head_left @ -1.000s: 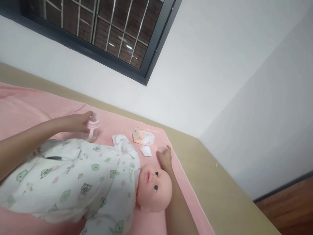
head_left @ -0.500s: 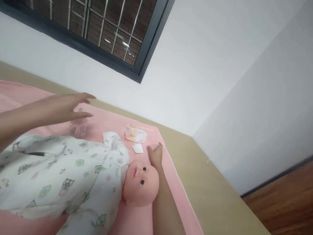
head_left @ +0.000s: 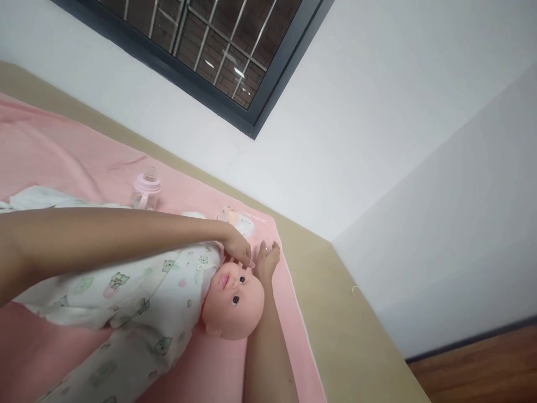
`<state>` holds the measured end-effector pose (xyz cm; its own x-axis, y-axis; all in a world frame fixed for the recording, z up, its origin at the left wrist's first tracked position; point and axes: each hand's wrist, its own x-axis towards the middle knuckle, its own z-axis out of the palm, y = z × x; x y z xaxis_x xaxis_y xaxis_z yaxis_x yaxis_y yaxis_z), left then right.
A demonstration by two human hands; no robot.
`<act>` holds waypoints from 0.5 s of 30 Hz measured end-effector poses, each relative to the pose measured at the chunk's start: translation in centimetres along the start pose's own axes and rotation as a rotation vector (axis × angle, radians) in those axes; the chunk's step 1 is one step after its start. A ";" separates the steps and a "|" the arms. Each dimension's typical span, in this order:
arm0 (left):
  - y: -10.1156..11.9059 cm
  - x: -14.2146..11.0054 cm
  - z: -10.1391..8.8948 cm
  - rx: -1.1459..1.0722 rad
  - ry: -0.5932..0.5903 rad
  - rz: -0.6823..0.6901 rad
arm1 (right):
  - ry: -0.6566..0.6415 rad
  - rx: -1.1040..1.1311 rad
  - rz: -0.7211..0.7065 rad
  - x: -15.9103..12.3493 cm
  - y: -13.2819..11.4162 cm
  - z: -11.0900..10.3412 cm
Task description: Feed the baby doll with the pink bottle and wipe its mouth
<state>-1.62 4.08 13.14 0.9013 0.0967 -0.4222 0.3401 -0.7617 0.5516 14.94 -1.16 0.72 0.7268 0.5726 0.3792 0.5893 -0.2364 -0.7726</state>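
A baby doll [head_left: 235,302] lies face up on the pink cloth, in a white outfit [head_left: 126,291] printed with small animals. My left arm reaches across its chest. My left hand [head_left: 237,245] is closed in a pinch beside the doll's head; a small pinkish bit shows at the fingertips, too small to name. Just beyond the head, my right hand [head_left: 267,263] curls around a clear rounded thing [head_left: 267,249], mostly hidden by the fingers. My right forearm passes close along the top of the doll's head. A patterned packet [head_left: 243,224] lies behind my left hand.
A pink-topped baby bottle [head_left: 147,187] with a handle stands upright past the doll's body. Pink cloth [head_left: 222,364] covers much of the wooden-coloured tabletop [head_left: 335,336]. A white wall [head_left: 335,140] and a barred window [head_left: 226,50] rise behind the table.
My left hand has moved right, from over the bottle to beside my right hand, and its spread fingers have closed. The bottle is now uncovered; the white slip is hidden. The view has tilted.
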 end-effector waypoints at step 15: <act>-0.1 3.3 1.7 -0.411 -0.452 -0.039 | 0.057 0.004 -0.110 -0.4 -0.8 -0.3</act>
<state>0.90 3.33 10.45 0.7141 -0.2303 -0.6611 0.5268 -0.4451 0.7241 14.25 -1.42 1.31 0.6768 0.5495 0.4900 0.6651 -0.1711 -0.7269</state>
